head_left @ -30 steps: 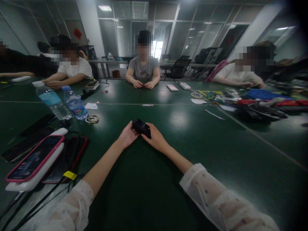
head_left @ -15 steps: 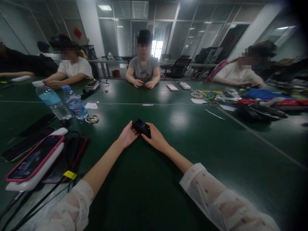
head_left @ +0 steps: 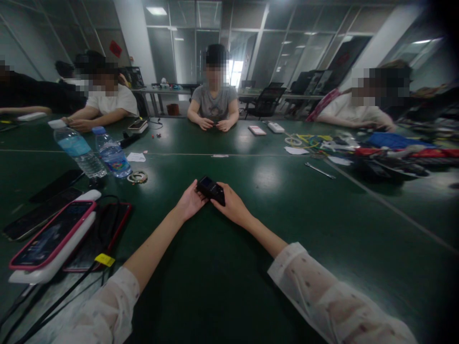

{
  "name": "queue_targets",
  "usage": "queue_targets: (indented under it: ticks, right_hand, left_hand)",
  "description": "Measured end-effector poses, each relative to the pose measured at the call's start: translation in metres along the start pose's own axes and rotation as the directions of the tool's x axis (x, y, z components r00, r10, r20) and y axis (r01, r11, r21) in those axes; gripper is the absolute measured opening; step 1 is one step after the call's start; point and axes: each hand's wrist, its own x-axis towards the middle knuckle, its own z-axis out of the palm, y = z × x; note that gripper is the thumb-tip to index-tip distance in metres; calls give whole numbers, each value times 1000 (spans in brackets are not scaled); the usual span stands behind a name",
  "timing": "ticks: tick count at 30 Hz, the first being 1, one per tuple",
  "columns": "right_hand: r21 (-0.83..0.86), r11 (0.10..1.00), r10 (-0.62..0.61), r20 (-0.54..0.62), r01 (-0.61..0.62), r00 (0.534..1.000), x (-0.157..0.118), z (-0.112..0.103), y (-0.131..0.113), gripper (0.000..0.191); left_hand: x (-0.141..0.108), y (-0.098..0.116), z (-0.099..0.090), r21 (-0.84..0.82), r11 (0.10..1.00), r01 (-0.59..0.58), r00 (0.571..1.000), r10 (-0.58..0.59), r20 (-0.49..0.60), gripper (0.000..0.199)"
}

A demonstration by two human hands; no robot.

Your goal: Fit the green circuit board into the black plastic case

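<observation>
A small black handheld device (head_left: 211,189) with a little screen at its left end is held between my two hands over the green table (head_left: 222,267). My left hand (head_left: 191,200) grips its left end, palm turned partly up. Around the right end my right hand (head_left: 233,203) is closed, thumb along the near edge. The fingers behind and under the device are hidden. What the screen shows is too small to read.
At left lie a pink-cased phone (head_left: 53,234) on a white power bank (head_left: 43,277), other phones and cables. Two water bottles (head_left: 77,148) and a bracelet (head_left: 137,177) are beyond. A wrench (head_left: 320,170) and heaped cables (head_left: 315,141) lie right. A person (head_left: 214,102) sits opposite; others sit at the sides.
</observation>
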Motion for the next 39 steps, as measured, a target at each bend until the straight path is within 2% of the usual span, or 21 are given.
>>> queue_targets:
  ticks: [39]
  right_hand:
    - [7, 1000, 2, -4, -2, 1000, 0, -1, 0, 55]
  left_hand:
    - [-3, 1, 5, 4, 1000, 0, 1000, 0, -13, 23]
